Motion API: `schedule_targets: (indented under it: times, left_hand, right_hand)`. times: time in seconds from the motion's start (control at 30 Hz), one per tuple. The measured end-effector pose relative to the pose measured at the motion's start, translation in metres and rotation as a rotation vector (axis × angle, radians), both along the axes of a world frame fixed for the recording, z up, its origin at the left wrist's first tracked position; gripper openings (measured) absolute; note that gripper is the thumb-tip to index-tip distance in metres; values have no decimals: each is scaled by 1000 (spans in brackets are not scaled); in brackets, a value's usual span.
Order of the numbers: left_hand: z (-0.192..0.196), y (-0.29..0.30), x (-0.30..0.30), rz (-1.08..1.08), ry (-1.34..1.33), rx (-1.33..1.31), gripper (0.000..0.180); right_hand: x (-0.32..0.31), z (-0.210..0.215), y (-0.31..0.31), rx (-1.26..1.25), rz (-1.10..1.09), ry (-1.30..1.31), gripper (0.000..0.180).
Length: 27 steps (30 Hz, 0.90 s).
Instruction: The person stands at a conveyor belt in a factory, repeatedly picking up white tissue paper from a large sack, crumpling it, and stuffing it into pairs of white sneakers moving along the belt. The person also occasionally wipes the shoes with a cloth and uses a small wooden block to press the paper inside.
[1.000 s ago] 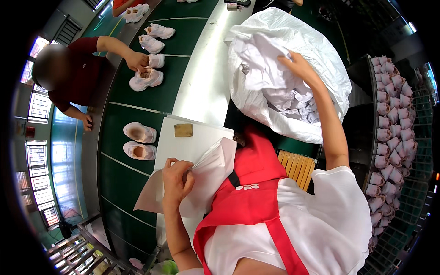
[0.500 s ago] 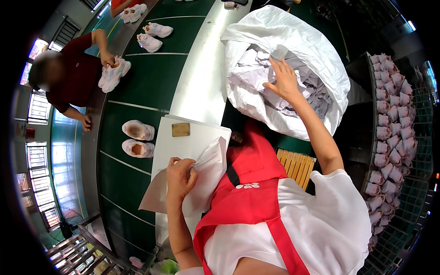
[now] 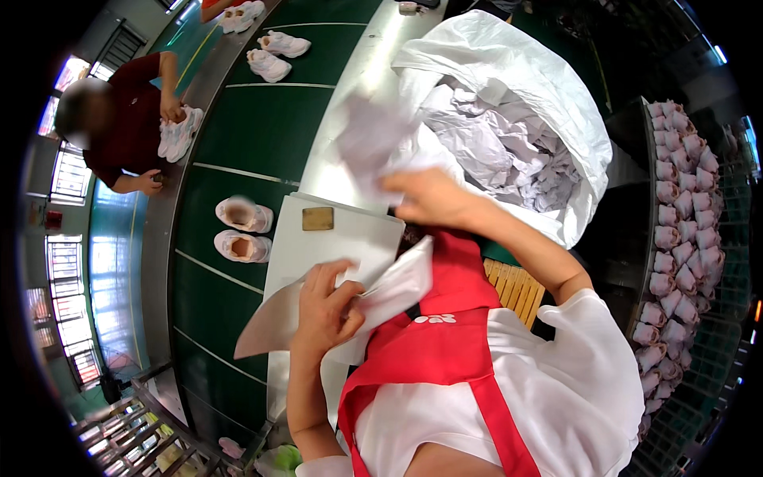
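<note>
My left hand (image 3: 324,310) is closed on a thin sheet of paper (image 3: 401,278), white on one side and greyish where it curls out to the left. This sheet is held over a white stack of paper (image 3: 358,234). A small brownish-yellow block (image 3: 318,219) lies on the stack. My right hand (image 3: 441,197) grips a crumpled paper wad (image 3: 377,143), blurred by motion, above the metal bench just left of the sack. The big white sack (image 3: 509,52) stands open at the upper right, full of crumpled paper (image 3: 497,147).
Left of the bench, a green conveyor (image 3: 211,298) carries a pair of white-pink shoes (image 3: 242,246) and another pair (image 3: 270,65) farther off. Across it, a person (image 3: 131,111) handles white shoes (image 3: 180,135). At right stands a rack of shoes (image 3: 683,230); a slatted wooden seat (image 3: 513,288) is near me.
My right hand has come out of the sack and moved left with a paper wad. My left hand has shifted slightly right, the sheet's edge lifting. The person opposite has lowered the shoes.
</note>
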State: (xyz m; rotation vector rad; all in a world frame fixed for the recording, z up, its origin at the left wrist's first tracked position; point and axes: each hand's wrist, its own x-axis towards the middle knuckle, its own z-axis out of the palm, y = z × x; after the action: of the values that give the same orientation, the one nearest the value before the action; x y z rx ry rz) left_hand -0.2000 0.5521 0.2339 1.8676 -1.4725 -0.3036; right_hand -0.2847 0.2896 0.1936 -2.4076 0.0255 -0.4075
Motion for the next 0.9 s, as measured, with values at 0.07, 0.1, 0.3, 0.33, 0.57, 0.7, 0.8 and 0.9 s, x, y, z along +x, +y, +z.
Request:
schedule_targets:
  times: [0.07, 0.1, 0.3, 0.33, 0.57, 0.7, 0.8, 0.9]
  left_hand:
    - [13, -7, -2, 86, -206, -95, 22]
    - [13, -7, 1, 125, -273, -91, 22]
    - [-17, 30, 5, 335, -27, -123, 18]
    - [-15, 39, 5, 416, -7, -71, 24]
    - [-12, 81, 15, 947, -224, -150, 42]
    - [-3, 74, -7, 850, 402, -646, 55]
    - [-5, 78, -2, 730, 1033, -901, 65]
    - [-21, 82, 4, 809, 993, -844, 74]
  right_hand:
    - [16, 9, 41, 61, 388, 308, 31]
    - [21, 25, 57, 99, 537, 470, 28]
    - [48, 33, 73, 507, 612, 462, 30]
    - [53, 37, 66, 554, 484, 442, 29]
    - [37, 69, 126, 194, 233, -119, 82]
    - [53, 31, 179, 240, 480, 111, 110]
    - [60, 22, 197, 872, 581, 370, 95]
    - [72, 11, 195, 815, 603, 726, 71]
